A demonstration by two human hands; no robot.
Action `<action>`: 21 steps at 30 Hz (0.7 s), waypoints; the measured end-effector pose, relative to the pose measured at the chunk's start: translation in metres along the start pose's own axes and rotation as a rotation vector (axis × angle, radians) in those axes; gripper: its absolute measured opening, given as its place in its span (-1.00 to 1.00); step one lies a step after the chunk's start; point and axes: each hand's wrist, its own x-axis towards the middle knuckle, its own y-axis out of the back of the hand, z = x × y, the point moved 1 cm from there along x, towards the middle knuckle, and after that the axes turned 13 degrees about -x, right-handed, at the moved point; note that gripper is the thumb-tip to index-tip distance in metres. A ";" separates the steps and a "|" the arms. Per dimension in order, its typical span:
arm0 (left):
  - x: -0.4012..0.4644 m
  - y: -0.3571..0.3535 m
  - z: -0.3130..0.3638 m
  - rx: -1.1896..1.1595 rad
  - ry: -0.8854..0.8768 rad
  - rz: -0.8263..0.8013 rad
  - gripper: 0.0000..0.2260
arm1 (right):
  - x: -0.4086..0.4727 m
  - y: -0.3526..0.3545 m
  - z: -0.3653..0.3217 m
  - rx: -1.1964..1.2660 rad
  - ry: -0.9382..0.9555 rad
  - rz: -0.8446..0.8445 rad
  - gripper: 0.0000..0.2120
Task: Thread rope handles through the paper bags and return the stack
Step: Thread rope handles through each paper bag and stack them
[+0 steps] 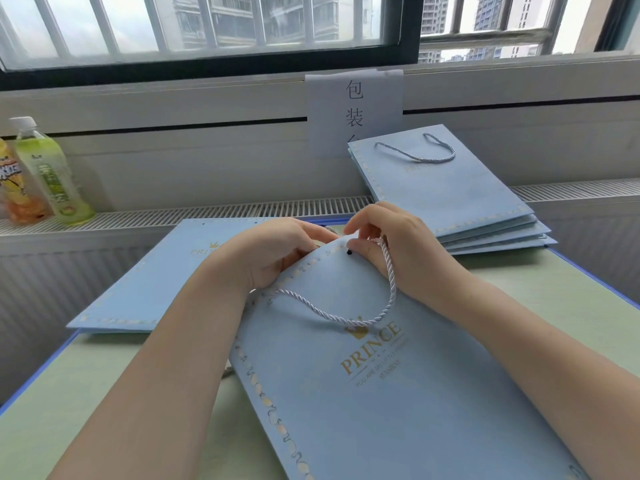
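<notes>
**A:** Head view puts the blue paper bag (363, 375) in the lower centre of the frame, lying flat on the green tabletop (86, 393), its top edge under both hands. What are they doing?

**B:** The right hand (391, 244) pinches the end of the white rope handle (346, 317) just beside the small dark hole (349, 252). The left hand (273, 254) has its fingers curled round the bag's top edge, apparently prising it open.

**A:** What could go wrong?

**B:** My guess: the twisted rope end frays or bends at the hole and won't pass. Tugging hard could tear the paper round it. Whether the rope's other end is knotted, I cannot tell; if not, it may pull free.

**A:** And the other bags?

**B:** The finished stack (460, 209) at right of centre leans against the wall; a nudge could slide it. An unthreaded bag (149, 271) lies at left.
</notes>
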 end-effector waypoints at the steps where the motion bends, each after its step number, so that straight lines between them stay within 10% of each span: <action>1: 0.000 0.002 0.000 0.012 0.002 -0.004 -0.67 | 0.001 0.001 0.000 0.010 -0.022 -0.006 -0.94; 21: -0.002 0.001 -0.006 0.114 0.083 -0.070 -0.77 | 0.000 0.009 -0.003 0.237 -0.132 -0.145 -0.92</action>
